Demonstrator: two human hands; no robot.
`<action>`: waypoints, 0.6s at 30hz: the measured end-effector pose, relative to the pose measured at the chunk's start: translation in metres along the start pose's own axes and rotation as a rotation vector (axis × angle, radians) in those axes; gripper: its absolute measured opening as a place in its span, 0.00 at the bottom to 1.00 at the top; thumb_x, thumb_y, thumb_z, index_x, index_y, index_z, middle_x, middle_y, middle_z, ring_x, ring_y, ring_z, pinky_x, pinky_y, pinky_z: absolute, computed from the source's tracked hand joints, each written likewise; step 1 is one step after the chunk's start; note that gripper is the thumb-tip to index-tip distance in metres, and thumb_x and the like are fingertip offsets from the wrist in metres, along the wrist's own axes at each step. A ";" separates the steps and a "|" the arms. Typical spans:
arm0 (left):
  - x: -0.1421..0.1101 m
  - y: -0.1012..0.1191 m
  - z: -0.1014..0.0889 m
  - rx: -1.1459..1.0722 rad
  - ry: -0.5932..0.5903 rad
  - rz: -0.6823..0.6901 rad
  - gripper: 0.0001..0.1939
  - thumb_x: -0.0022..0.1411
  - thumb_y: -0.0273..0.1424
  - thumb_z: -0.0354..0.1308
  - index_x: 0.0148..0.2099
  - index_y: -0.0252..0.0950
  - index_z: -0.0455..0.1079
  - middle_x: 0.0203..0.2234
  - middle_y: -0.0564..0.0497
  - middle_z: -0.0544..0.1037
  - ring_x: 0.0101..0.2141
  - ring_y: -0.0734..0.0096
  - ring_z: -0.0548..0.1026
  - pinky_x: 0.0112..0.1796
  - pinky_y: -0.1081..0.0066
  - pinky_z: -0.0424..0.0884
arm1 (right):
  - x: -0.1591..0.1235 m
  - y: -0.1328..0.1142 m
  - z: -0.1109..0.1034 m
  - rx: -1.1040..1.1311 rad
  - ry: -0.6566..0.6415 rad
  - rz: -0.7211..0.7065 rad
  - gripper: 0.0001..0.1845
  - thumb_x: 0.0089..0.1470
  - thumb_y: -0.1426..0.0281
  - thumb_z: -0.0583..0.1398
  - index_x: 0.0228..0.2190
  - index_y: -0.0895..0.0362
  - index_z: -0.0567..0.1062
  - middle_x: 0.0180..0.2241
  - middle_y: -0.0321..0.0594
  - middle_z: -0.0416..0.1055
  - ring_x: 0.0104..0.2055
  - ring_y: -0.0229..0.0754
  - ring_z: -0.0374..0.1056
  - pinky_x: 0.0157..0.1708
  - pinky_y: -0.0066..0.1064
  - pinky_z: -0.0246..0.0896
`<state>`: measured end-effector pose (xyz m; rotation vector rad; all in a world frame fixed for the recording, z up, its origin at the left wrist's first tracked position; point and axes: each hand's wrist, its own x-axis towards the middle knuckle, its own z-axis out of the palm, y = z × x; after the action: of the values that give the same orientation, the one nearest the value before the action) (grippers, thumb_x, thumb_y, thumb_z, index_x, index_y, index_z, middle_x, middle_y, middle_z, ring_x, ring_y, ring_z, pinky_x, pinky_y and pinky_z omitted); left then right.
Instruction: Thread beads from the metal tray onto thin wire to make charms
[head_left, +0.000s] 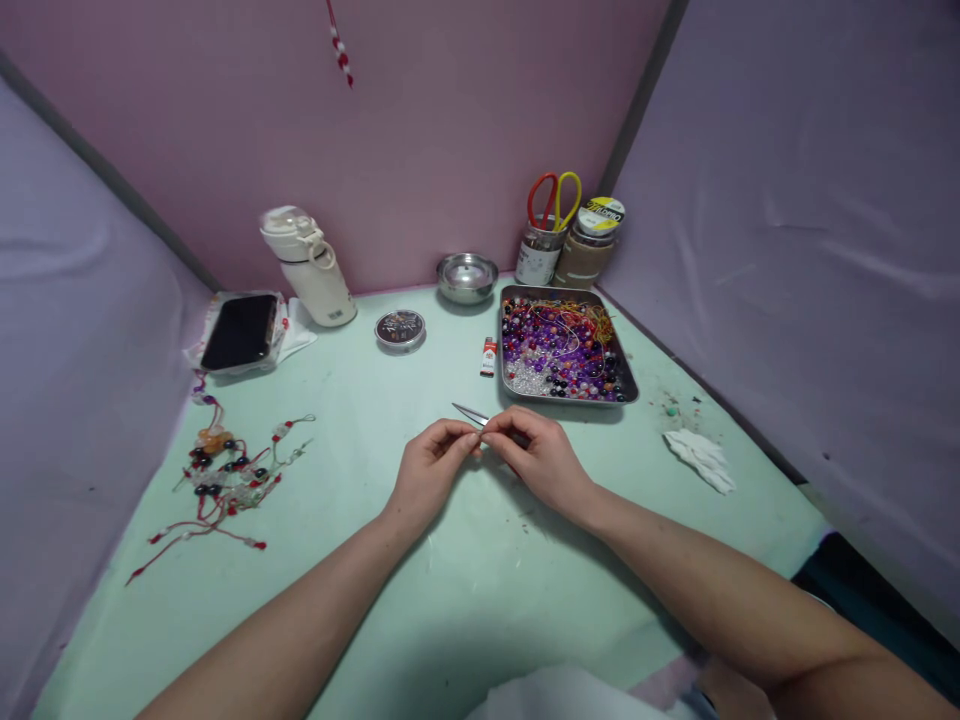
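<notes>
My left hand and my right hand meet above the middle of the table. The thumb and fingertips of each are pinched together, almost touching those of the other. What they pinch is too small to make out. A pointed metal blade sticks out to the left past my right fingers. Its rear part is hidden by my right hand, so I cannot tell whether it is held or lies behind. Just beyond the hands lies a red and white lighter, and a metal tray of mixed beads and cords stands behind my right hand.
Beaded red cords lie at the left. Farther back are a phone, a cream bottle, a round case, a steel bowl, and a jar with red-and-yellow-handled scissors. A white glove-like cloth lies right.
</notes>
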<state>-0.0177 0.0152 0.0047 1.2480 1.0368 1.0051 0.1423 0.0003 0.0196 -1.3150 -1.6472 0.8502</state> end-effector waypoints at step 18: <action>-0.004 0.003 -0.001 0.071 0.083 0.044 0.09 0.57 0.35 0.60 0.36 0.37 0.78 0.33 0.50 0.81 0.37 0.67 0.76 0.44 0.68 0.70 | -0.001 0.001 -0.007 0.033 0.074 -0.192 0.10 0.57 0.72 0.57 0.37 0.54 0.78 0.37 0.41 0.74 0.41 0.40 0.70 0.42 0.34 0.64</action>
<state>-0.0195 0.0113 0.0076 1.3008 1.1217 1.0689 0.1487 0.0000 0.0211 -1.1309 -1.6635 0.7026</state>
